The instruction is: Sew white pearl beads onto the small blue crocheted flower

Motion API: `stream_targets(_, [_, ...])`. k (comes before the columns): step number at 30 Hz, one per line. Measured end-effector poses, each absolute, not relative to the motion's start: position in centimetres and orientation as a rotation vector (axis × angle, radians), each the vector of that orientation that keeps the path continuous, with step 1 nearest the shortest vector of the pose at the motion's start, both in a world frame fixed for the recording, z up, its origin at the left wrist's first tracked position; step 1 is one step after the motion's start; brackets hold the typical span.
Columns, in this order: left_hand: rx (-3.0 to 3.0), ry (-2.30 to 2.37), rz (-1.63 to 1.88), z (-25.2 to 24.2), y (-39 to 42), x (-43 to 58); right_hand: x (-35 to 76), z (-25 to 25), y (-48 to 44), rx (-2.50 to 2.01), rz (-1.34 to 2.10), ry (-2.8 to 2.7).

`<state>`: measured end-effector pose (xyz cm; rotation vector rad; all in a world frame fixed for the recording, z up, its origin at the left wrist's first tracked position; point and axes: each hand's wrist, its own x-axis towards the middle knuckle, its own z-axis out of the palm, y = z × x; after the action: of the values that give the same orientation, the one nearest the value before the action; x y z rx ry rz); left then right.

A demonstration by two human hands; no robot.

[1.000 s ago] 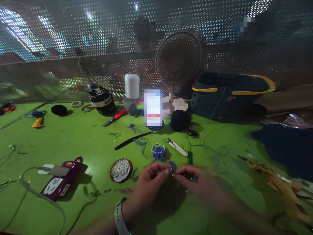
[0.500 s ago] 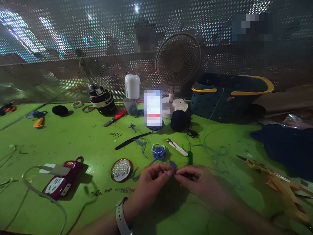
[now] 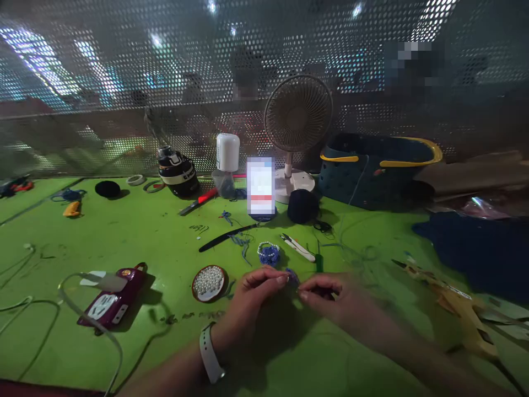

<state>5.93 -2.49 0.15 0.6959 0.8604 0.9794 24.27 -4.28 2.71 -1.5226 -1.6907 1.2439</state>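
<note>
My left hand [image 3: 256, 295], with a white strap [image 3: 210, 353] on the wrist, pinches thumb against index finger; a tiny pale spot shows at the tips, too small to name. Just beyond those fingertips is a small blue-purple yarn piece [image 3: 292, 275]. Facing it, my right hand [image 3: 334, 298] is also closed in a pinch, and what it holds is too fine to make out. A narrow gap lies between the two hands. Ahead of them rests a blue crocheted piece [image 3: 269, 255] with a pearl string [image 3: 268, 244]. Left of my hands stands a dish [image 3: 193, 286] of pearl beads [image 3: 210, 281].
White thread snips [image 3: 298, 248] and a green-handled tool [image 3: 319, 262] lie beyond my right hand. A phone [image 3: 260, 187], fan [image 3: 297, 116] and dark basket [image 3: 351, 179] stand at the back. A maroon power strip [image 3: 111, 300] with cable lies left, yellow-handled tool [image 3: 458, 309] right.
My fingertips, close together before, have moved slightly apart, the right hand drawing away to the right. The whole view has shifted a little.
</note>
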Motion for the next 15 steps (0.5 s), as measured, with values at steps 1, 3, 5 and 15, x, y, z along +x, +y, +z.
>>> stream_targets(1, [0.68, 0.842, 0.978, 0.2, -2.5, 5.9, 24.3, 2.8, -4.3, -1.526, 1.241, -1.693])
stream_targets(3, [0.651, 0.818, 0.973, 0.3, -2.4, 5.8, 24.5, 3.1, -4.4, -1.528, 1.234, -1.691])
stream_targets(5, [0.627, 0.815, 0.961, 0.5, -2.3, 5.8, 24.7, 3.3, -4.5, -1.529, 1.218, -1.681])
stream_targets(15, [0.764, 0.816, 0.884, 2.0, -2.8, 5.8, 25.0, 4.5, -4.8, -1.535, 1.104, -1.748])
